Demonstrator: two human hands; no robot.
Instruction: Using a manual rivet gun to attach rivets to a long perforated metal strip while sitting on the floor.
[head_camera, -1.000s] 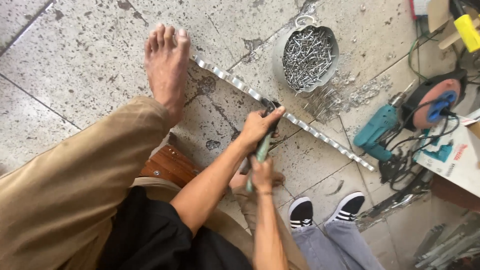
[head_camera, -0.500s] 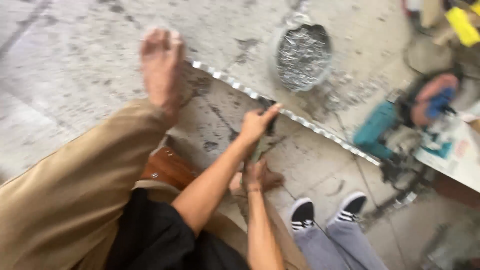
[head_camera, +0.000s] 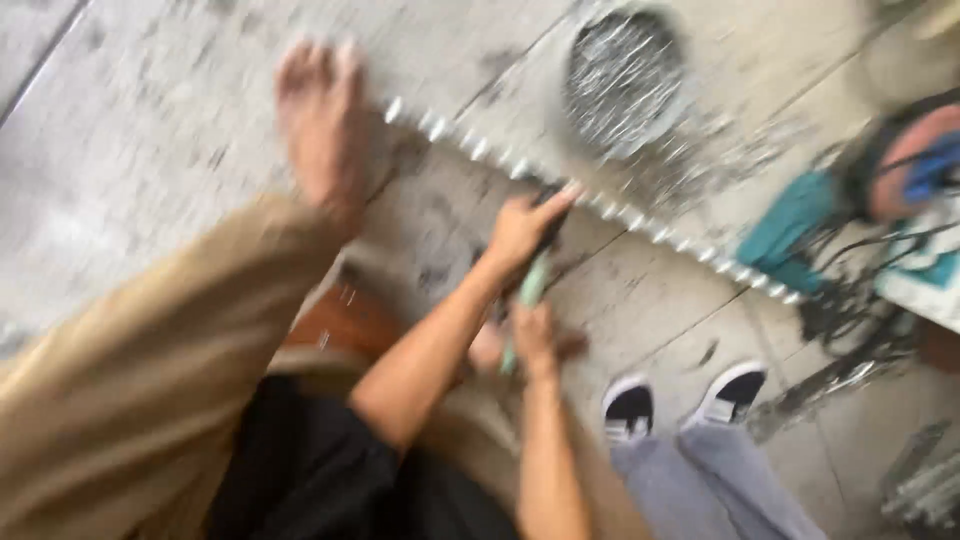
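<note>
The picture is blurred by motion. A long perforated metal strip (head_camera: 640, 225) lies slantwise on the tiled floor, its far end under my bare foot (head_camera: 320, 130). My left hand (head_camera: 520, 228) grips the dark head of a green-handled hand tool (head_camera: 531, 285) right at the strip. Lower down, my right hand (head_camera: 535, 338) holds the end of the same tool's handle. The tool's jaws are hidden by my left hand.
A round metal bowl of nails (head_camera: 625, 80) stands beyond the strip. At right lie a teal power drill (head_camera: 790, 225), a red and blue power tool (head_camera: 915, 160) and tangled cables. Another person's black-and-white shoes (head_camera: 630, 410) stand close by. A brown wooden block (head_camera: 340, 325) sits by my leg.
Both hands stay on the tool at the same spot on the strip. The camera has swung, so the picture is more blurred and the floor things sit slightly differently in frame.
</note>
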